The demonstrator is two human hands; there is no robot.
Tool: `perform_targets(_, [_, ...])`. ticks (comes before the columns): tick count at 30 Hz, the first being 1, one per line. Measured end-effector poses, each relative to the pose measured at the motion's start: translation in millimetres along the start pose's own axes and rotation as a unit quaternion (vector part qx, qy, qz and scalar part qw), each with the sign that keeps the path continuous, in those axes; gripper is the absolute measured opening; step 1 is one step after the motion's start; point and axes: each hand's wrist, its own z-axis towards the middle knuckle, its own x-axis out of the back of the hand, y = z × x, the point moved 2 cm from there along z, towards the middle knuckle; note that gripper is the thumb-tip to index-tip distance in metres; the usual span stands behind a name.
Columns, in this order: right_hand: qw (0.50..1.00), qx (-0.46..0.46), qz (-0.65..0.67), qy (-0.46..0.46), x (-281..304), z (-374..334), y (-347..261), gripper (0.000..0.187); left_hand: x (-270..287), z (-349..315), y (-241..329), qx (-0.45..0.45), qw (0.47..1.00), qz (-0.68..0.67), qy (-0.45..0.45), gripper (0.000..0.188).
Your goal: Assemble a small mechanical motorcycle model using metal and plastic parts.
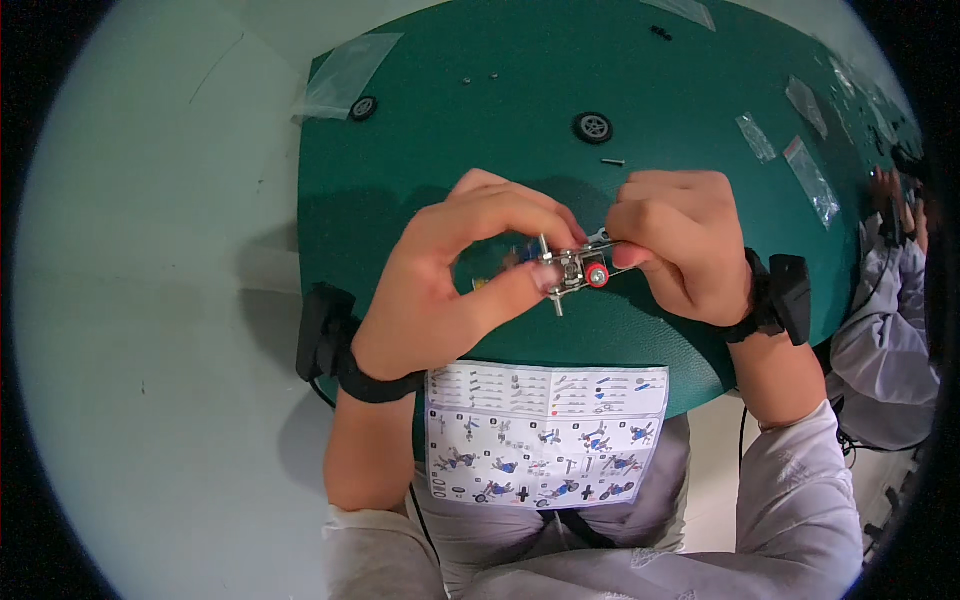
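Metal assembly [574, 268] partly hidden behind hands [440, 265] [687, 245].

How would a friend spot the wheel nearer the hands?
On the green table, look just beyond and left of the right hand. The black wheel with grey spokes lies there beside a silver screw; the other wheel lies far left, by a plastic bag.

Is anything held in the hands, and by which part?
The left hand holds a small metal assembly beside its crosswise rod. The right hand is at the assembly's right end; its grip is unclear.
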Motion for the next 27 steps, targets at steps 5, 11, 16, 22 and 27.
perform_targets(5, [0.999, -0.013, 0.045, -0.016, 1, 0, 0, 0.014, -8, 4, -2, -0.013, 0.998, -0.050, -0.031, 0.024])
perform_targets(11, [0.995, -0.012, 0.094, -0.019, 0, -1, -1, 0.015, -16, 0, 1, 0.069, 0.972, -0.209, -0.080, 0.022])
perform_targets(16, [0.998, -0.021, 0.061, -0.026, 2, 1, -1, 0.015, -18, -2, 2, 0.090, 0.964, -0.249, -0.040, 0.021])
perform_targets(22, [0.996, -0.035, 0.084, -0.003, 6, -2, 1, 0.016, -31, -2, 4, 0.139, 0.939, -0.314, -0.021, 0.028])
perform_targets(27, [0.992, -0.030, 0.118, -0.028, 6, 2, -1, 0.014, -26, -3, 2, 0.110, 0.937, -0.328, -0.051, 0.027])
